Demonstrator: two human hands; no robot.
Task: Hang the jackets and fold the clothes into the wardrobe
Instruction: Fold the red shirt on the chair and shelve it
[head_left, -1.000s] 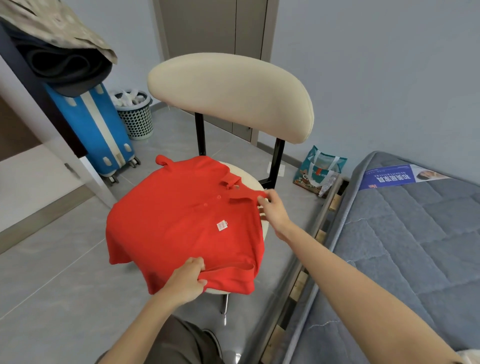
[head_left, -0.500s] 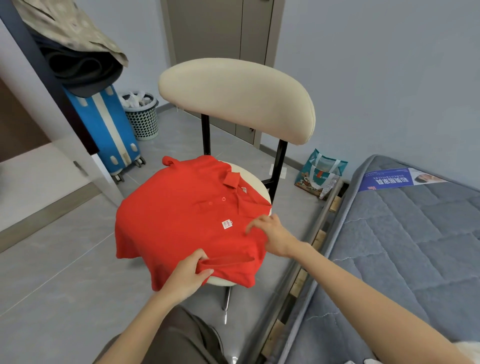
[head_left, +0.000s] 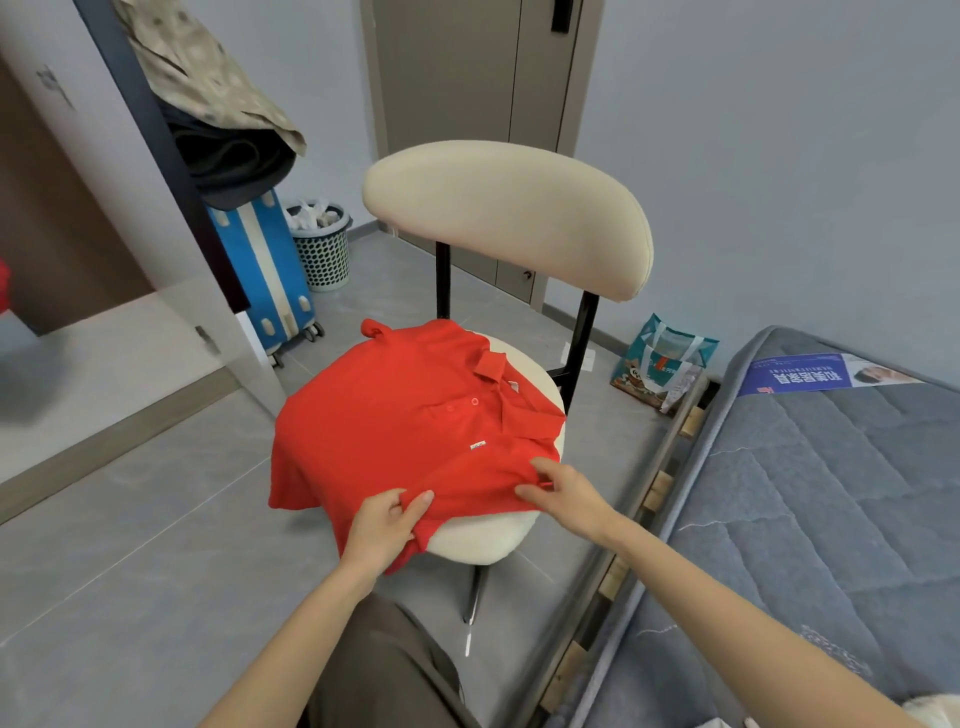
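– Two hands on one garment: which step is this?

– Folding. Your red short-sleeved polo shirt (head_left: 405, 431) lies front-up, collar away from you, spread over the round cream upholstered chair seat (head_left: 483, 540). One sleeve hangs off the seat's left edge. Your left hand (head_left: 382, 530) pinches the near hem, thumb on top. Your right hand (head_left: 563, 493) pinches the fabric at the near right edge, where the side appears to be turned in already.

– And the wardrobe?

– Not yet. The shirt is on the chair, not on a shelf. I judge you early in the fold, with the left side and the length to go.

– What does the next move call for?

– Probably an even lift of that near edge with both pinches, carried toward the collar and laid flat. The seat is smaller than the shirt, so watch the overhanging sleeve: it could drag the cloth toward the grey tiled floor (head_left: 156, 545). The grey quilted mattress (head_left: 831, 519) on your right offers a broader surface.
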